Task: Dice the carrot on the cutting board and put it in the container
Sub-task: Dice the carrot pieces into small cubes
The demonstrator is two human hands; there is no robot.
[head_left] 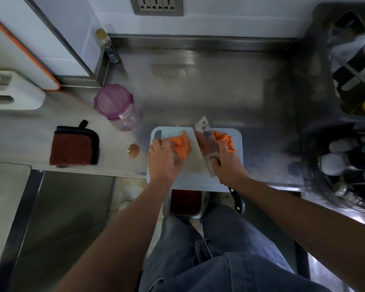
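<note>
I'm watching left hand (163, 157) holding carrot strips (181, 145) mid-frame | right hand (228, 165) gripping cleaver (204, 140) | strips lying just frame-left of blade (left hand nearer)

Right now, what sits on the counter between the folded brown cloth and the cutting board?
A small orange-brown stub, likely the carrot's cut-off end, lies on the steel counter between the cloth and the cutting board, seen in the head view.

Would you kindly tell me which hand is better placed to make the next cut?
Right: the right hand grips the cleaver, its blade just beside the carrot strips that the left hand holds on the cutting board.
</note>
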